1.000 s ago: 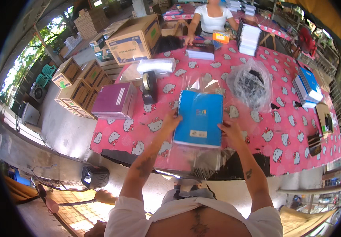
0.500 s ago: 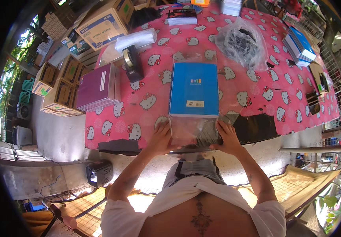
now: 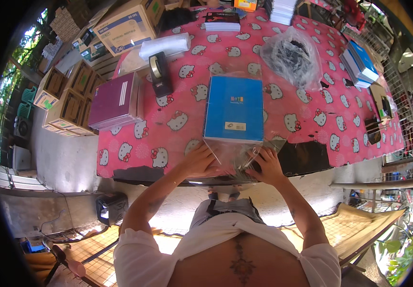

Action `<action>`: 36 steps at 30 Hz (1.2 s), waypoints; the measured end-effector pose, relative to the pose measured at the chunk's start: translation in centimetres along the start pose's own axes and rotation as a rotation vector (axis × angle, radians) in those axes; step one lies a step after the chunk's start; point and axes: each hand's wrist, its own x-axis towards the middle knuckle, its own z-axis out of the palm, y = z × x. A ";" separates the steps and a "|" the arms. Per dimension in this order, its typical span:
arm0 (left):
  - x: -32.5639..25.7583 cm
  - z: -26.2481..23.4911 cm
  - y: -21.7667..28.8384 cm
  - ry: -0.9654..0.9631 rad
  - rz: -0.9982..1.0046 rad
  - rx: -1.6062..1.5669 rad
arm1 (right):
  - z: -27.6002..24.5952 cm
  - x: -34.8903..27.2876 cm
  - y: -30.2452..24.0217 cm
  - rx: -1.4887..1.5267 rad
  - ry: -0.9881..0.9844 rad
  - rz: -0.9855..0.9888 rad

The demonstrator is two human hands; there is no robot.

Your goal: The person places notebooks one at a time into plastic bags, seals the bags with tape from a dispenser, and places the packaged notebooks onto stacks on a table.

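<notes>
Hands rest at the near edge of the table (image 3: 311, 103), which is covered by a pink cloth printed with white cartoon cats. A blue notebook (image 3: 234, 109) lies flat near the middle of that near edge, inside a clear plastic sleeve (image 3: 237, 152) whose open end sticks out past the book toward the person. The left hand (image 3: 198, 162) lies palm down with fingers spread, pressing on the left part of the loose sleeve end. The right hand (image 3: 265, 165) is on the right part of that end, its fingers curled and bunched on the crumpled plastic; whether it pinches the film or only presses it cannot be told. The two hands are near each other but apart.

Toward the table's left edge lies a stack of maroon notebooks (image 3: 116, 101), and just beside it, closer to the middle, stands a black tape dispenser (image 3: 159, 72). A roll of clear plastic (image 3: 165, 45) lies beyond the dispenser near the far left corner. A bunched clear bag with dark contents (image 3: 291, 56) sits beyond the blue notebook to the right. A pile of blue books (image 3: 359, 62) lies near the right edge. Cardboard boxes (image 3: 67, 98) stand on the ground off the left edge.
</notes>
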 end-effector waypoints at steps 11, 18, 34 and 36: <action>-2.0 3.3 0.7 0.376 -0.385 -0.463 | 3.5 1.4 0.9 0.299 0.132 0.111; 2.5 1.0 0.7 0.799 -1.195 -1.705 | 1.6 4.7 -0.7 1.528 0.404 0.978; 3.1 -0.5 1.2 0.422 -0.047 0.251 | 4.2 2.6 -0.5 -0.248 0.248 0.073; 1.8 2.5 0.6 0.239 -0.094 0.288 | 4.5 3.4 -1.6 -0.235 0.141 0.014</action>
